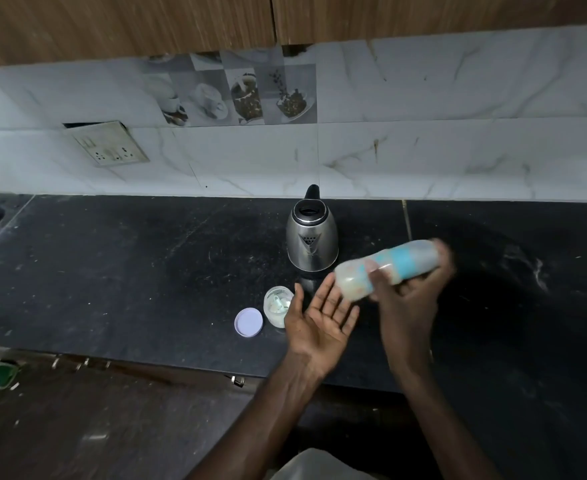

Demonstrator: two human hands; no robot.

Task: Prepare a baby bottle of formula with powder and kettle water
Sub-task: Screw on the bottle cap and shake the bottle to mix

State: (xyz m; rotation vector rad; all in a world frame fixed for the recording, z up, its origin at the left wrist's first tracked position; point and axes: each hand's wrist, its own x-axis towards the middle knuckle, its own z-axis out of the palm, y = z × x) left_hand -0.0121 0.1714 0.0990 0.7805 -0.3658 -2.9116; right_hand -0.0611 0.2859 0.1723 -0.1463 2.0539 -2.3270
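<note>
R hand (410, 299) grips bottle (403, 259) sideways above counter (146, 271), just in front of kettle (312, 237); blurred, cap end unclear. L hand (320, 317) palm up, fingers straight, under bottle's end, partly hiding open jar (277, 306); lid (248, 322) beside

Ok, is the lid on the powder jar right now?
No, the lilac lid lies on the countertop beside the open powder jar, left of it.

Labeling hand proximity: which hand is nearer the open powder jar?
Left. The left hand lies open just right of the jar, its thumb beside the rim; the right hand is farther right, gripping the bottle.
</note>
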